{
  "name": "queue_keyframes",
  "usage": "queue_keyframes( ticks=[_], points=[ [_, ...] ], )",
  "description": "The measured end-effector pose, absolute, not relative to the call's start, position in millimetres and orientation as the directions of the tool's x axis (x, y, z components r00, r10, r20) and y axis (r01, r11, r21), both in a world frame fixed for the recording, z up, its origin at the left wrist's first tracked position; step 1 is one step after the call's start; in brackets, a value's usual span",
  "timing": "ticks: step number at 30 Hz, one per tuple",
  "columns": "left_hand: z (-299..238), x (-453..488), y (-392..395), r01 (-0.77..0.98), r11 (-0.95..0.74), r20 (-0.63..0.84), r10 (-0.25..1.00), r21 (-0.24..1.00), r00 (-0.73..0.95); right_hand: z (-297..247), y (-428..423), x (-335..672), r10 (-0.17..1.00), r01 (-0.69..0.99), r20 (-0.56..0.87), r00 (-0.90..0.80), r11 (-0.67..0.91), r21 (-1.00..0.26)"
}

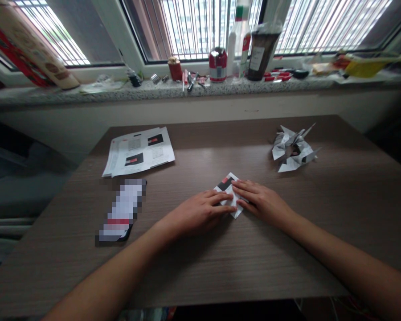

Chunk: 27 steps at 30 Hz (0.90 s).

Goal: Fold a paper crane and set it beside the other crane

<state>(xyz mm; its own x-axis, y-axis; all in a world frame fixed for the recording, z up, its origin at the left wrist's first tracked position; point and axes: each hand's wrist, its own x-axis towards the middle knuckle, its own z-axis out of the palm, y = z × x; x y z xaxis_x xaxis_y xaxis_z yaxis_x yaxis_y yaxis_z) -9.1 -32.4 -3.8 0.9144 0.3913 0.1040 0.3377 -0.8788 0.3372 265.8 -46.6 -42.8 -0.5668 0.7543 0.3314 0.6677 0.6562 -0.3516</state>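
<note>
A small folded piece of printed paper, white with black and red patches, lies flat on the brown wooden table near its middle. My left hand rests on the paper's left side, fingers stretched flat and pressing it down. My right hand lies on its right side, fingers also extended flat over the fold. The fingertips of both hands nearly meet on the paper. Most of the paper is hidden under the fingers.
A stack of printed sheets lies at the far left of the table. A phone lies in front of it. A pile of folded paper shapes sits at the far right. The windowsill behind holds cans, bottles and small clutter.
</note>
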Motion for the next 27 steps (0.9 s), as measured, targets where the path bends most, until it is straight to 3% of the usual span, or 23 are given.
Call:
queue_keyframes(
  ticks=[27],
  points=[
    [-1.9, -9.3, -30.7, 0.329, -0.883, 0.076, 0.374, 0.334, 0.924, -39.0, -39.6, 275.1, 0.71, 0.647, 0.284, -0.644, 0.704, -0.293]
  ],
)
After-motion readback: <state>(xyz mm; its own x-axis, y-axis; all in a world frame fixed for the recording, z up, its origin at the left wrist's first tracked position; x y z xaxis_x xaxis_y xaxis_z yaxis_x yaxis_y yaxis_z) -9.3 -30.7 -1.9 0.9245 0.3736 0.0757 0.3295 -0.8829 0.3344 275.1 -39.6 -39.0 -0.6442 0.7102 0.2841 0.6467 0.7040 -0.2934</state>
